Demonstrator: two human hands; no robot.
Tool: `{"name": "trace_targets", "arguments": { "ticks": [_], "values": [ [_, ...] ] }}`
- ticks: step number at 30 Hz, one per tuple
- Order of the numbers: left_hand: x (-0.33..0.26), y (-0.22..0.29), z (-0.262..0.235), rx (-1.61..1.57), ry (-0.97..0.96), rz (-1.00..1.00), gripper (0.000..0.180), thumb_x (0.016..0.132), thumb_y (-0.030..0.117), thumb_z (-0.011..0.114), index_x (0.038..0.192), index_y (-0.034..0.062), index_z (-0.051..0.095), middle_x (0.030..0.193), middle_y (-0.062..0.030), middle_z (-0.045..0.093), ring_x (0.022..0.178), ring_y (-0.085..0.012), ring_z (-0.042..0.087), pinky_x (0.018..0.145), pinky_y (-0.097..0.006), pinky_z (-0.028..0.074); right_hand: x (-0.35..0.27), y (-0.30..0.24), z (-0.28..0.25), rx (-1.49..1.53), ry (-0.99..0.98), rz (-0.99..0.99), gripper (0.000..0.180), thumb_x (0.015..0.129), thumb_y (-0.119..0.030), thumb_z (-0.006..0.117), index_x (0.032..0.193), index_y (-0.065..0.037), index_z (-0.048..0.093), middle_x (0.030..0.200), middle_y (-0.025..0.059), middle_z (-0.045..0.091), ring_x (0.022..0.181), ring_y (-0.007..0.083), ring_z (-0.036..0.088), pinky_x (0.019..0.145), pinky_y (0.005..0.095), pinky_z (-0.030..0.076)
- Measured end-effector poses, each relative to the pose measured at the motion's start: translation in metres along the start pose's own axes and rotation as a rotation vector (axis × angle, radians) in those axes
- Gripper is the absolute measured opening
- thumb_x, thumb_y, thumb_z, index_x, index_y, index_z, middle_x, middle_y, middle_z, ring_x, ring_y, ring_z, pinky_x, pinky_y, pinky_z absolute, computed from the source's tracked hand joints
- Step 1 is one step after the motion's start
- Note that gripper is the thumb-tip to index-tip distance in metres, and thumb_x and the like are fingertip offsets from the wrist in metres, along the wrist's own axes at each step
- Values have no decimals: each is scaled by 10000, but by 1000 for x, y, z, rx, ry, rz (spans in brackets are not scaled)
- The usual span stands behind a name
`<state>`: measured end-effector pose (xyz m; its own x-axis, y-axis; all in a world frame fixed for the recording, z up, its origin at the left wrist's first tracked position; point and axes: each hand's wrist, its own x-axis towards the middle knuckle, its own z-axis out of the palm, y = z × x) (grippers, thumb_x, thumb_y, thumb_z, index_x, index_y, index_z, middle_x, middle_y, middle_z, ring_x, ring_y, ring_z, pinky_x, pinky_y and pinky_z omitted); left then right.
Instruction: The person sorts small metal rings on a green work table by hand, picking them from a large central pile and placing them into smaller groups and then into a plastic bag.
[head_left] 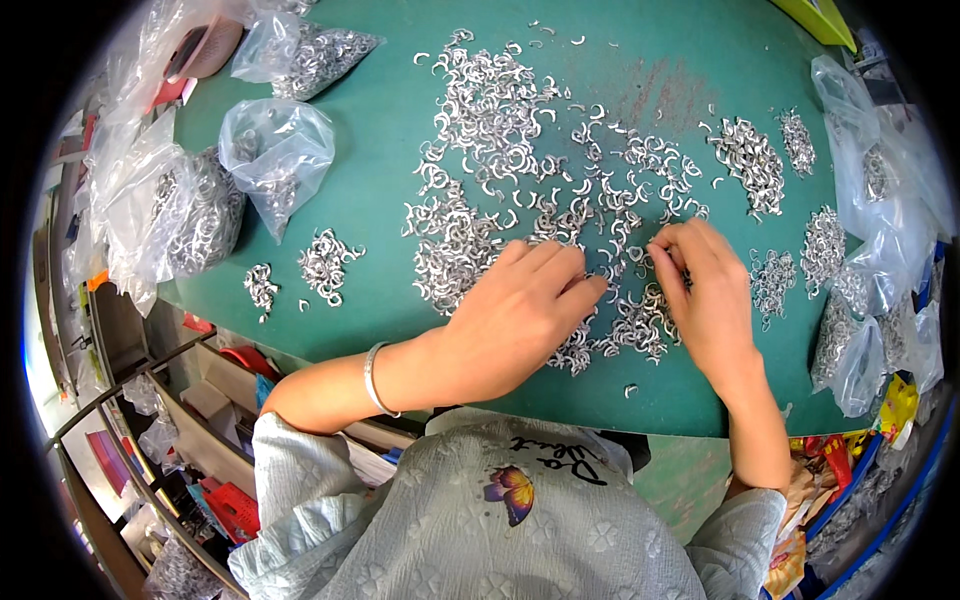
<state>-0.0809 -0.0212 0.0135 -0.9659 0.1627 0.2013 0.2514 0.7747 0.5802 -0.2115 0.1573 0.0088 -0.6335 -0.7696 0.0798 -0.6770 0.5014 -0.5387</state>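
Observation:
Small silvery curved metal pieces [490, 110] lie in a broad loose heap on the green tabletop [390, 160]. My left hand [525, 315], with a silver bangle [370, 380] on its wrist, is closed at the heap's near side. Its fingers curl down and the thumb and forefinger meet over the pieces; whatever they hold is hidden. To its right, my right hand [708, 290] is closed too, thumb and forefinger drawn together above a near cluster of pieces [640, 325]. I cannot make out what sits in that pinch.
Smaller piles lie at the right [750, 165] and left [325, 265]. Clear plastic bags of metal pieces stand at the left [200, 215], with an open bag [275, 150] beside them. More bags [850, 330] line the right edge. A drawer [215, 410] is below the left table edge.

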Motion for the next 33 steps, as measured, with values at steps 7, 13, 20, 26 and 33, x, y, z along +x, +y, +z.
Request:
{"name": "trace_targets", "arguments": {
  "ticks": [7,13,20,26,33],
  "values": [
    [21,-14,3,17,66,2,277,785,31,674,1060,13,643,871,-88,525,803,-264,531,693,-367,399,0,-3,3,-44,6,-59,166,789,-73,713,900,-15,604,859,119,586,808,331,585,710,422,471],
    [49,-27,13,59,37,4,181,785,63,685,960,21,668,857,-94,553,823,-278,547,710,-384,420,-1,-7,2,-37,18,-99,182,774,-55,723,912,-6,616,828,110,567,740,302,562,658,401,455],
    [59,-24,17,40,83,-68,157,759,107,742,844,8,655,803,-122,563,786,-327,574,691,-417,471,-50,-3,-42,398,165,179,178,762,-1,720,925,-33,657,689,6,494,554,85,394,492,259,321],
    [61,-20,16,70,92,-91,84,793,14,710,848,-19,655,793,-131,580,652,-287,569,605,-365,463,-156,29,-81,273,731,288,150,806,41,673,945,-7,646,743,-7,532,643,62,450,577,204,371],
    [65,-11,17,-56,78,-186,64,804,-14,689,832,-46,640,789,-153,594,662,-301,587,624,-381,470,-277,166,-110,-1,1092,817,111,901,-97,668,934,7,650,720,-66,471,629,22,383,547,193,306]
  ]
}}
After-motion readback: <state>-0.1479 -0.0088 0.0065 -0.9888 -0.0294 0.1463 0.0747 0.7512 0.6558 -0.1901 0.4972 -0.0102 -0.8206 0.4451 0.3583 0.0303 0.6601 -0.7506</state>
